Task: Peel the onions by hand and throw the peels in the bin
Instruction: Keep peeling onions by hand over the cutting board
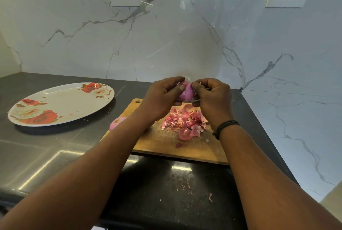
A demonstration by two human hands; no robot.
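**Onion mid-peel, bin nowhere in shot**

Nearest the camera, stray flakes are scattered on the dark counter (55, 148), so some mess is already off the board (166, 144). On the board, a pile of peels (187, 122) is heaped just below the hands, and a second onion (117, 122) is seen at the board's left edge, half hidden by the forearm.

Above the pile, the onion (186, 92) is gripped by the left hand (161, 98), fingers curled round it, while skin is pinched at its top by the right hand (212, 96).

Probable snags: the slick peeled surface could be squeezed out of the grip, or a torn strip could be flicked onto the counter. Further back, a flowered plate (61, 104) is set well left.
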